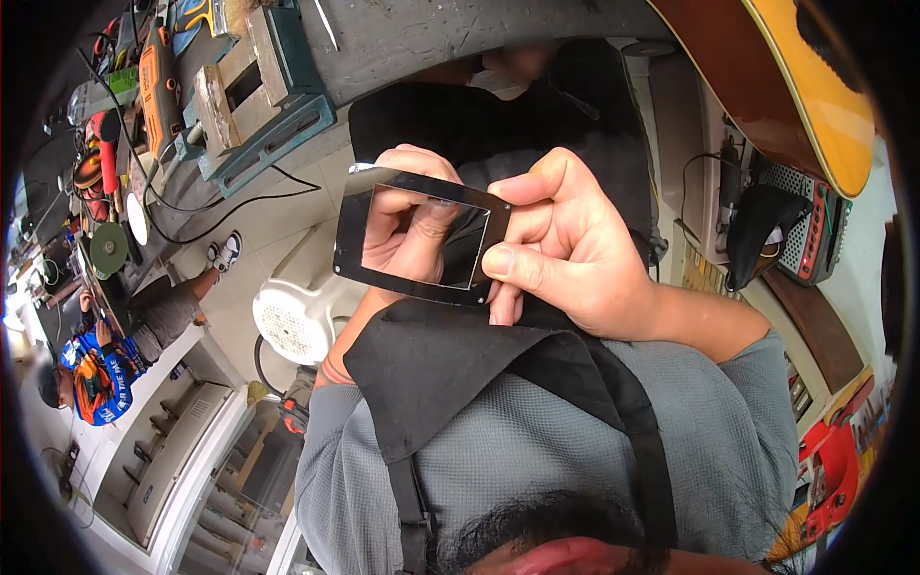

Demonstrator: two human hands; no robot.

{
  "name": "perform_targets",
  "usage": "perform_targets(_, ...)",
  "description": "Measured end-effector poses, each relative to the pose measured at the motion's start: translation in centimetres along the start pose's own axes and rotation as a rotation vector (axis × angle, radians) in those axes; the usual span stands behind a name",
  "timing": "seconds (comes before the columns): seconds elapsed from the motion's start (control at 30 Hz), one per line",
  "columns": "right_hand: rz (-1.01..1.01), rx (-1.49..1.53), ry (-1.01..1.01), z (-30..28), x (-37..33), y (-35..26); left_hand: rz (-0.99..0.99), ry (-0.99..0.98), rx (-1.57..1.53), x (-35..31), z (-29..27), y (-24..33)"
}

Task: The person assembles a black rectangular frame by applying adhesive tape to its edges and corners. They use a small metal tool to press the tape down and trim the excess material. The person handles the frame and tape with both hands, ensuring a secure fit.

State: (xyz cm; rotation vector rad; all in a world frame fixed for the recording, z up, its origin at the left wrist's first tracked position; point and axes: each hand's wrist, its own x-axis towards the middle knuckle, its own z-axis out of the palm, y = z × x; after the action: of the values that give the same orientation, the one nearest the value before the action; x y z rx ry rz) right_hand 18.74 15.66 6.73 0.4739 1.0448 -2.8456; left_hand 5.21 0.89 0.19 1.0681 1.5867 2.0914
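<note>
A flat black rectangular frame (412, 284) with rounded corners and small screws or holes at them is held up before my chest, slightly tilted. My right hand (575, 249) pinches its right side, thumb on the front face and index finger near the upper right corner. Behind the frame is my left hand (407, 235), mostly seen through the opening, with bent fingers rising past the top edge. Its thumb and fingers look closed on the frame from behind, though the contact is partly hidden. A black apron (450, 374) hangs below both hands.
A teal vise (268, 144) and an orange power tool (153, 91) are on the bench at upper left, with loose cables. An acoustic guitar (834, 105) leans in at upper right. A white stool (292, 321) stands at left, and a co-worker (105, 374) sits farther off.
</note>
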Motion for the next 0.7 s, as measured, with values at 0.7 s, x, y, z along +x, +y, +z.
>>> perform_targets(0.7, 0.081, 0.098, -0.014, -0.7, 1.4, 0.0, 0.127, -0.01, 0.486, 0.3, -0.1, 2.5)
